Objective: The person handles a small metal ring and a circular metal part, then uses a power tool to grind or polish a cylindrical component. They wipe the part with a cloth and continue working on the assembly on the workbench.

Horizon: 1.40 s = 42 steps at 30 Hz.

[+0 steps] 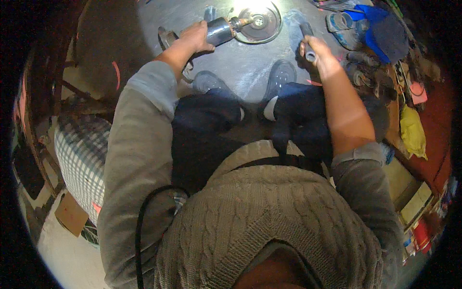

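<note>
My left hand [195,37] is closed around a shiny dark metal cylinder [220,32] with a narrower, copper-coloured end; it looks like a motor's rotor. That narrow end reaches over a round metal disc-shaped part [257,30] lying on the floor under bright light. Whether the two touch, I cannot tell. My right hand [315,52] grips a short grey tube [306,30], its hollow end pointing toward me. Beside my left wrist, a curved metal piece [167,37] is partly hidden behind the hand.
My dark shoes [281,76] stand on the grey floor between my hands. At the right lie a tape roll [340,21], a blue cloth-like item [378,29], assorted tools and a yellow bag [413,132]. A checked cloth [82,159] covers something at the left.
</note>
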Each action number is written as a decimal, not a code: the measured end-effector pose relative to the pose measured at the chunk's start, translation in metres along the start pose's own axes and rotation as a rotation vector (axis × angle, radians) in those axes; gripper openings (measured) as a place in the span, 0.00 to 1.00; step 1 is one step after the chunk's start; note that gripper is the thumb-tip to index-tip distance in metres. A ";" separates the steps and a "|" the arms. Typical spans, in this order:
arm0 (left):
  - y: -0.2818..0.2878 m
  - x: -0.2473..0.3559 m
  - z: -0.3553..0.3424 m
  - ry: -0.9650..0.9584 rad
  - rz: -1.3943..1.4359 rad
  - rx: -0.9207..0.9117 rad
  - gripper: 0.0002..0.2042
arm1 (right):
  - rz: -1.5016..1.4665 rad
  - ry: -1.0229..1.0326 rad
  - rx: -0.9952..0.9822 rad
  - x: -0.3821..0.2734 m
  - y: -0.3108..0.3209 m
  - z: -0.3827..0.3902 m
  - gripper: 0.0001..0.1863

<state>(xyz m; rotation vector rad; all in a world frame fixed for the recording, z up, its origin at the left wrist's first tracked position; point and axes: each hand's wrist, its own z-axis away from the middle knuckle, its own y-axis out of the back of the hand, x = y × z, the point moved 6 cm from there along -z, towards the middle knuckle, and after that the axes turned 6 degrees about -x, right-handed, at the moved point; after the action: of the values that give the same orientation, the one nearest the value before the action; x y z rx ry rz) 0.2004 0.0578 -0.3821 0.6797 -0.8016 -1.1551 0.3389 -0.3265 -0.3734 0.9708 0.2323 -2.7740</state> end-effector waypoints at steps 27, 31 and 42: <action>0.038 0.065 -0.020 0.101 0.171 -0.001 0.44 | 0.923 0.449 0.134 0.014 -0.043 -0.050 0.48; 0.042 0.076 -0.032 0.093 0.146 -0.057 0.40 | 0.945 0.319 0.093 0.012 -0.078 -0.062 0.50; 0.035 0.068 -0.051 0.039 0.133 -0.115 0.32 | 0.993 0.319 0.136 0.024 -0.076 -0.090 0.33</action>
<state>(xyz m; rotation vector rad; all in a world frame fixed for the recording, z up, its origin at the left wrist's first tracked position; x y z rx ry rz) 0.2740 0.0049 -0.3688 0.5441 -0.7309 -1.0553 0.3570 -0.2372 -0.4516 1.1388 -0.3238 -1.7440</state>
